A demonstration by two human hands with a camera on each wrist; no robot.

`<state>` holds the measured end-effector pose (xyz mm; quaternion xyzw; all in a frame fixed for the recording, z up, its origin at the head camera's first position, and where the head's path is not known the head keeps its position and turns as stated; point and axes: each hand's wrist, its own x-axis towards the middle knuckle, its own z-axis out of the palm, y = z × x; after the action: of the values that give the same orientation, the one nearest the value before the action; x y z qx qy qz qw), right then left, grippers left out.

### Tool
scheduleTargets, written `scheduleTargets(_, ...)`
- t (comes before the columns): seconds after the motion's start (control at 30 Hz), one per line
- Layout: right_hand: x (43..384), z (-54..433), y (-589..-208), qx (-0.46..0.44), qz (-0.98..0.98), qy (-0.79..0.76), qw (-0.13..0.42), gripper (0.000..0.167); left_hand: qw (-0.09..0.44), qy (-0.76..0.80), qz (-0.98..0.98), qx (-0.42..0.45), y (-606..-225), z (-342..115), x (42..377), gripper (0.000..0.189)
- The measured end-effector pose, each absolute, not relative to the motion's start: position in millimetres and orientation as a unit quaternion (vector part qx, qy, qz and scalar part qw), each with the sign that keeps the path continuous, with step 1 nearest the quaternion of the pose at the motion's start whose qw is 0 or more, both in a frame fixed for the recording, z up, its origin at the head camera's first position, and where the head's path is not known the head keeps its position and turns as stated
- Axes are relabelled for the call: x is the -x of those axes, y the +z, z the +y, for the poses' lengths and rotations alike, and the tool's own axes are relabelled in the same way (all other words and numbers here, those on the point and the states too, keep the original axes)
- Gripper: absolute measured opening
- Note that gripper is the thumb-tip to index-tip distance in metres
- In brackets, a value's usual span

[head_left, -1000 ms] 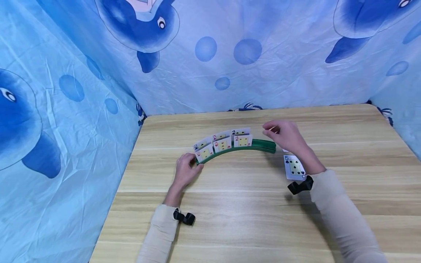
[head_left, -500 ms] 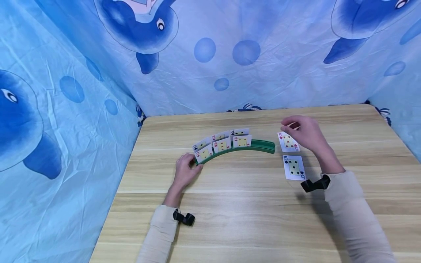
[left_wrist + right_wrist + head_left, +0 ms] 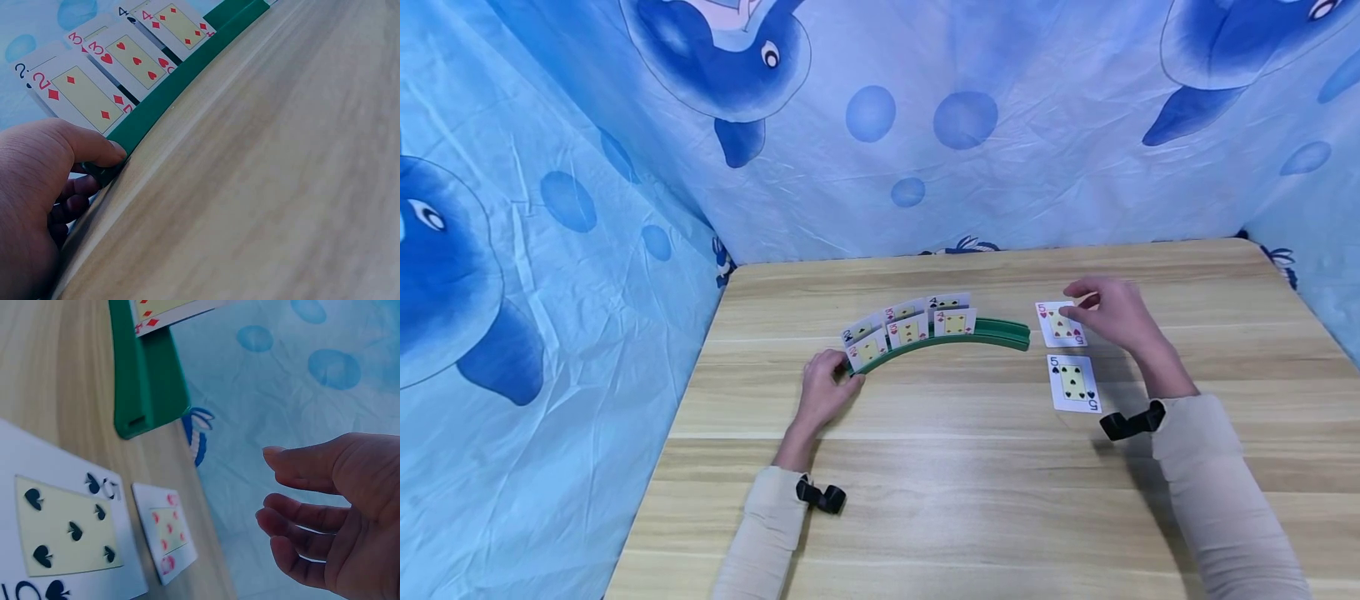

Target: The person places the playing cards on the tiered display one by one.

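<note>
A curved green card holder point(image 3: 1002, 335) stands on the table with playing cards upright in two rows. Its front row carries a two of diamonds point(image 3: 84, 90), a three of hearts point(image 3: 132, 59) and a four of diamonds point(image 3: 178, 24); the cards behind are partly covered. My left hand point(image 3: 826, 387) grips the holder's left end between thumb and fingers. Over a five of hearts point(image 3: 1058, 331), which lies face up right of the holder, hovers my right hand point(image 3: 1116, 312), its fingers loosely bent and holding nothing. Nearer to me lies a five of spades point(image 3: 1073, 383).
The wooden table point(image 3: 940, 483) reaches back to a blue curtain point(image 3: 1045, 192) printed with dolphins, which also hangs along the left side. The holder's right stretch point(image 3: 150, 387) bears no card. A black band point(image 3: 1131, 422) wraps the right sleeve.
My right hand has moved right, away from the holder's right end to above the five of hearts, and has lowered slightly. My left hand stays at the holder's end.
</note>
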<state>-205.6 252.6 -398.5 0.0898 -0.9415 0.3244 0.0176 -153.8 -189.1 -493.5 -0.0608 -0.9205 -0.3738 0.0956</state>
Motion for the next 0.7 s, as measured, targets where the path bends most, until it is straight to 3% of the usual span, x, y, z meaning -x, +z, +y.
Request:
scheduleTargets(0.33, 219.8, 259.1, -420.7, -0.071, -0.952, 0.278, -0.108, 0.056, 0.088, -0.377, -0.920, 0.056, -493.4, -188.7, 154.4, 0.036)
scheduleTargets(0.7, 226.4, 261.3, -439.9, -0.074, -0.958, 0.251, -0.121, 0.066, 0.087, -0.382, -0.918, 0.059, -493.7, -189.0, 154.4, 0.036)
